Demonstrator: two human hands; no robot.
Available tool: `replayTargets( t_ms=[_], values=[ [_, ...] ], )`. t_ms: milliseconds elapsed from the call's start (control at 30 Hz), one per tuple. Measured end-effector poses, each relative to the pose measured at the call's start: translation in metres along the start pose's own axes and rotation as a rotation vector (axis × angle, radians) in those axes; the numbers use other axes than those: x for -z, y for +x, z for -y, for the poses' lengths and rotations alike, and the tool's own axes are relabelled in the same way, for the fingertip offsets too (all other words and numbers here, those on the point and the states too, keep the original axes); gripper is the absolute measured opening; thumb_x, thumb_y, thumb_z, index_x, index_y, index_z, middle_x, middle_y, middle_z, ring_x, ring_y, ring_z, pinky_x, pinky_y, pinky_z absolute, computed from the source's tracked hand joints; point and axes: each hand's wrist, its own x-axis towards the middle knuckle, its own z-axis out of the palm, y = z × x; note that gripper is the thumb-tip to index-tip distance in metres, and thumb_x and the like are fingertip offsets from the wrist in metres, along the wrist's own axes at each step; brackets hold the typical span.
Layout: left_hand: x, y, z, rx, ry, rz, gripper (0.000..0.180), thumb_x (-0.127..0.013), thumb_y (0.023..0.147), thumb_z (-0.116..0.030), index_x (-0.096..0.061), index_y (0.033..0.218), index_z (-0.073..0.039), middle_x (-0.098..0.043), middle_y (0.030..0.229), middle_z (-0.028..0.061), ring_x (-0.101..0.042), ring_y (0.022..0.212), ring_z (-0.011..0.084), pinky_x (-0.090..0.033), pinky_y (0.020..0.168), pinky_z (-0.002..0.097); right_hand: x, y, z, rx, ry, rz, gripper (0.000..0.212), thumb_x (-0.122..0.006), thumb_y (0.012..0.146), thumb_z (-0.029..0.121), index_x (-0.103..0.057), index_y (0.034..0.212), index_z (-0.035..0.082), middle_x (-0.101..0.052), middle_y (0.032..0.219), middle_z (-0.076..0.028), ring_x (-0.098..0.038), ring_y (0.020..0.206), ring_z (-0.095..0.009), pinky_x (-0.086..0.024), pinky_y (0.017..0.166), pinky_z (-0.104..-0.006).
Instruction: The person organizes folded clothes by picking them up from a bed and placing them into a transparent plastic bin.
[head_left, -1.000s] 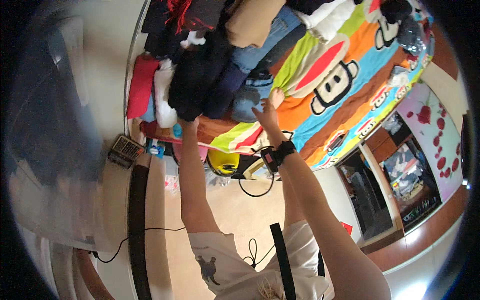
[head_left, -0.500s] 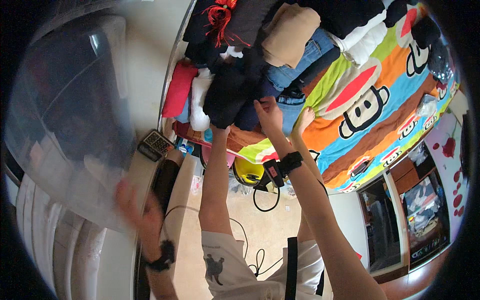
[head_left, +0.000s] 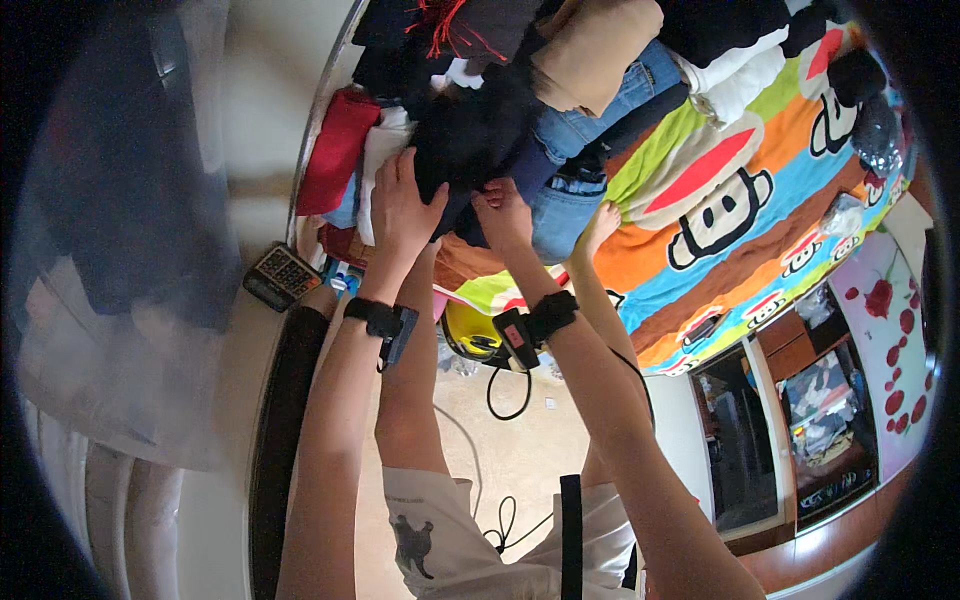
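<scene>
A folded black garment (head_left: 470, 135) lies at the near edge of the bed among stacked clothes. My left hand (head_left: 405, 205) rests on its left side, fingers stretched and thumb apart, beside a white folded garment (head_left: 383, 135). At the lower right edge of the black garment, my right hand (head_left: 505, 215) is closed, its curled fingertips pinching dark cloth. Rolled blue jeans (head_left: 568, 215) lie just right of that hand. Both wrists wear black straps with small devices. The black cloth's folds are too dark to make out.
Left of the black garment lies a red folded garment (head_left: 340, 140); beyond are beige cloth (head_left: 598, 55) and more clothes. A colourful patterned blanket (head_left: 650, 270) covers the bed. A calculator (head_left: 283, 277) sits at left. Beneath the bed edge is a yellow-black object (head_left: 470, 332); cables cross the floor.
My left hand has come in from the lower left and now lies on the black garment. My right hand has shifted slightly left and stays at the dark cloth. The view has shifted slightly.
</scene>
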Motion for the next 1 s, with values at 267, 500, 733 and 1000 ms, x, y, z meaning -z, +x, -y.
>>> replayTargets(
  t_ms=[267,500,733,1000],
  values=[
    [-0.028,0.029,-0.021,0.057,0.101,-0.045,0.084,-0.073,0.062,-0.03,-0.028,0.127,0.002,-0.041,0.121,0.0224,-0.039,0.111,0.0378,-0.031,0.097,0.0442,0.019,0.006,-0.015,-0.057,-0.051,-0.283,0.03,-0.061,0.068,0.014,-0.048,0.092,0.004,-0.052,0.089,-0.017,-0.049,0.087,-0.036,-0.041,0.077,-0.0417],
    [-0.009,0.01,0.009,0.016,0.186,0.071,0.09,-0.07,0.065,-0.028,-0.02,0.133,0.002,-0.033,0.131,0.0203,-0.031,0.121,0.0338,-0.025,0.099,0.0456,0.063,-0.019,-0.033,0.012,0.019,0.214,0.029,-0.054,0.079,0.016,-0.05,0.105,0.005,-0.061,0.085,-0.013,-0.058,0.079,-0.023,-0.046,0.069,-0.0335],
    [0.079,-0.05,-0.072,-0.028,0.06,0.081,0.065,-0.063,0.071,-0.015,-0.033,0.125,0.004,-0.04,0.123,0.0222,-0.039,0.113,0.0366,-0.033,0.095,0.041,0.257,-0.095,-0.048,-0.049,0.336,-0.057,0.026,-0.057,0.083,0.015,-0.05,0.104,0.002,-0.061,0.084,-0.011,-0.059,0.078,-0.016,-0.047,0.07,-0.0271],
    [0.104,-0.184,-0.113,0.139,-0.24,0.475,0.043,-0.061,0.078,-0.026,-0.046,0.111,-0.002,-0.059,0.096,0.0152,-0.059,0.083,0.0288,-0.047,0.074,0.0386,0.37,-0.213,-0.15,-0.25,0.304,-0.124,0.022,-0.061,0.08,0.014,-0.053,0.097,0.002,-0.06,0.079,-0.004,-0.058,0.07,-0.011,-0.047,0.06,-0.0248]
  ],
)
